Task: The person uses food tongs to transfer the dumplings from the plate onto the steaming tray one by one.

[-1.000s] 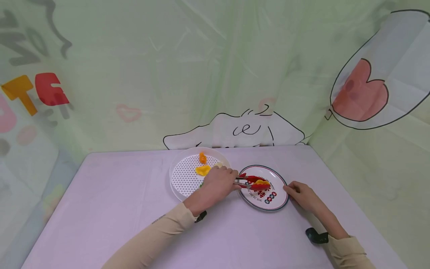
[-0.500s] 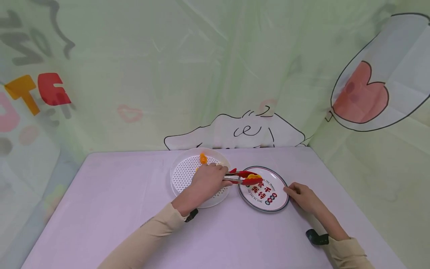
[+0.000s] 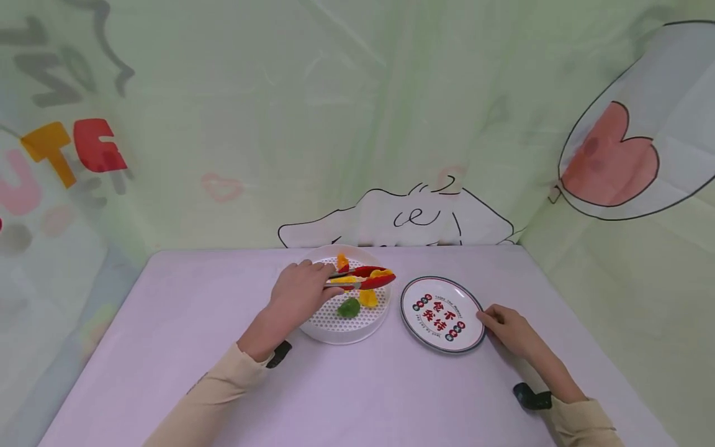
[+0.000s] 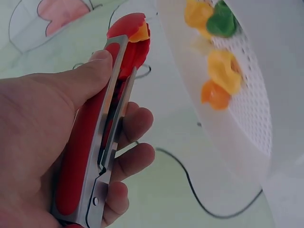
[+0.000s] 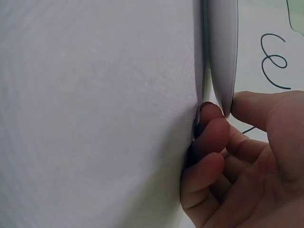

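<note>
My left hand (image 3: 298,292) grips red-and-silver tongs (image 4: 83,156), which reach over a white perforated round tray (image 3: 342,336) in the head view. Pinched between the red tong tips is a small yellow-orange, dumpling-like piece (image 3: 382,272). Below the tongs, on the tray, lie a green piece (image 3: 349,308), a yellow piece (image 3: 368,298), another yellow piece (image 4: 224,71) and an orange piece (image 4: 215,95). To the right, my right hand (image 3: 509,332) pinches the rim of a white plate (image 3: 469,307) with red characters, thumb above and fingers beneath.
A pale lilac cloth covers the table (image 3: 357,397). Behind it hangs a light green printed curtain (image 3: 335,124), with further sheets on both sides. Tray and plate stand side by side, a narrow gap between them.
The left hand has carried the tongs and the yellow-orange piece leftward, off the plate and over the tray. The plate's printed face is now uncovered. The right hand has stayed at the rim.
</note>
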